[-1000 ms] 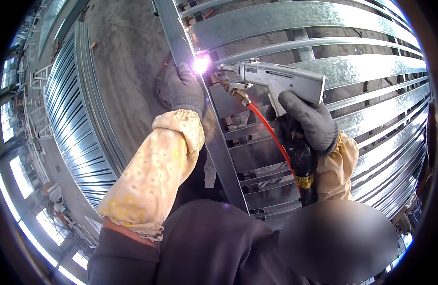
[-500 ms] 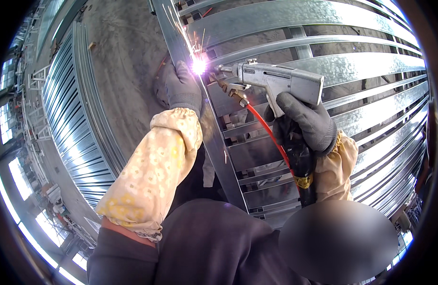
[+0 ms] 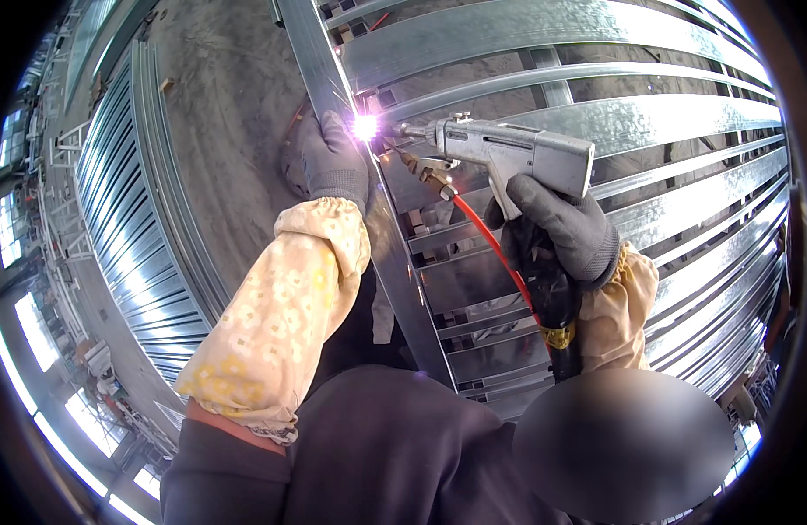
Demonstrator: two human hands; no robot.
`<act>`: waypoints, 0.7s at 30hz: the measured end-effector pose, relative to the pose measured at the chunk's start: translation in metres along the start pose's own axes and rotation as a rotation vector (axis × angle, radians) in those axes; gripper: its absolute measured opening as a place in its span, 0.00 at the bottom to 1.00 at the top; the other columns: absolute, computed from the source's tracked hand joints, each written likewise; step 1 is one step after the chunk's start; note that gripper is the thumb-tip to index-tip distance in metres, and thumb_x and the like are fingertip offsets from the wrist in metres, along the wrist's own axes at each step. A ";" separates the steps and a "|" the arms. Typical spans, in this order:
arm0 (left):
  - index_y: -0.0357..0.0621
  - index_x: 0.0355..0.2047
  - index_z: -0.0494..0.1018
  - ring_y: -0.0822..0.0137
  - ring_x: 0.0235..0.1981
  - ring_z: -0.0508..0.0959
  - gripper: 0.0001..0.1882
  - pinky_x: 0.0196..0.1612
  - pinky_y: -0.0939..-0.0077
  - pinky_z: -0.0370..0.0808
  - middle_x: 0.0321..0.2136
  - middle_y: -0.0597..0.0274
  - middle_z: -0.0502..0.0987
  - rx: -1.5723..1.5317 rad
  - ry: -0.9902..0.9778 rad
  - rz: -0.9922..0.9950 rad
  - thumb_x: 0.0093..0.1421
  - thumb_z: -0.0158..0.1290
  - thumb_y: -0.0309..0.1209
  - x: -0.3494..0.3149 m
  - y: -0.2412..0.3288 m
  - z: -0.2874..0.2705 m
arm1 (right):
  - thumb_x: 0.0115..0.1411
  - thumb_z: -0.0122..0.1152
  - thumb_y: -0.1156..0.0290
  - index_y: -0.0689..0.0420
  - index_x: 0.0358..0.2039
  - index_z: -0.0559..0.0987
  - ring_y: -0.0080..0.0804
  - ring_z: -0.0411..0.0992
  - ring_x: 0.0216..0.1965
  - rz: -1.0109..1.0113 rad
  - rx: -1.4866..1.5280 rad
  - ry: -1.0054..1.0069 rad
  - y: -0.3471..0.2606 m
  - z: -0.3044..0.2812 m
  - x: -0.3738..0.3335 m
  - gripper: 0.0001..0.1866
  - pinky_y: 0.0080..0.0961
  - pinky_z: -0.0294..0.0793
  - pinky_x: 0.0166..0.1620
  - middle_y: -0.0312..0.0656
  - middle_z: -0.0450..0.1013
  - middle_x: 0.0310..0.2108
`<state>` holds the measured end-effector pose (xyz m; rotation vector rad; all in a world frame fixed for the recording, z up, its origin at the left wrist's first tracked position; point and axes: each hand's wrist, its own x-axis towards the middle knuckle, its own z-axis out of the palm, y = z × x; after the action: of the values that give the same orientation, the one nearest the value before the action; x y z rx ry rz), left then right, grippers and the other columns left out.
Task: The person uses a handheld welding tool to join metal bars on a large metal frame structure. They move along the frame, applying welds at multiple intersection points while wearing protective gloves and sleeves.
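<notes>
My right hand, in a grey glove, is closed round the grip of a silver pistol-shaped welding gun. The gun's nozzle points left at a bright white-violet glow on a flat steel rail, and the glare hides the spot itself. A red hose joins brass fittings below the nozzle, and a black-wrapped cable hangs from the grip. Right beside the glow, my gloved left hand holds the rail's left edge. Its fingers are partly hidden.
Several galvanized steel slats run rightward from the rail, with gaps between them. On the concrete floor at left lies a stack of ribbed metal panels. Loose patterned sleeve covers bunch over my forearms.
The tall spray of sparks above the weld spot has shrunk to a few faint streaks. Both hands and the welding gun stay almost in place.
</notes>
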<state>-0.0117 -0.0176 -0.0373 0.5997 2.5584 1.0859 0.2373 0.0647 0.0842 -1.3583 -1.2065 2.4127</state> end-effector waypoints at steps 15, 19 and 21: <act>0.31 0.52 0.72 0.40 0.48 0.76 0.28 0.53 0.60 0.71 0.45 0.36 0.78 0.019 -0.001 -0.014 0.72 0.39 0.47 0.001 -0.005 0.001 | 0.66 0.56 0.56 0.65 0.40 0.80 0.21 0.72 0.21 -0.027 -0.043 0.017 0.003 0.007 -0.012 0.21 0.17 0.69 0.23 0.38 0.78 0.29; 0.31 0.51 0.73 0.41 0.48 0.77 0.28 0.52 0.60 0.71 0.44 0.36 0.78 0.103 -0.017 0.021 0.72 0.39 0.47 0.002 -0.006 0.000 | 0.65 0.59 0.56 0.66 0.43 0.79 0.24 0.73 0.21 -0.082 -0.016 0.129 0.022 -0.002 -0.025 0.22 0.20 0.72 0.24 0.41 0.78 0.30; 0.31 0.51 0.72 0.40 0.48 0.77 0.29 0.51 0.60 0.71 0.44 0.36 0.78 0.007 -0.006 0.008 0.72 0.40 0.48 0.003 -0.008 0.003 | 0.64 0.60 0.56 0.66 0.44 0.78 0.26 0.73 0.21 -0.064 0.035 0.172 0.025 -0.006 -0.039 0.22 0.21 0.73 0.23 0.44 0.78 0.31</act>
<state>-0.0153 -0.0192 -0.0455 0.6141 2.5578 1.0761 0.2718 0.0336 0.0917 -1.4588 -1.1404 2.2117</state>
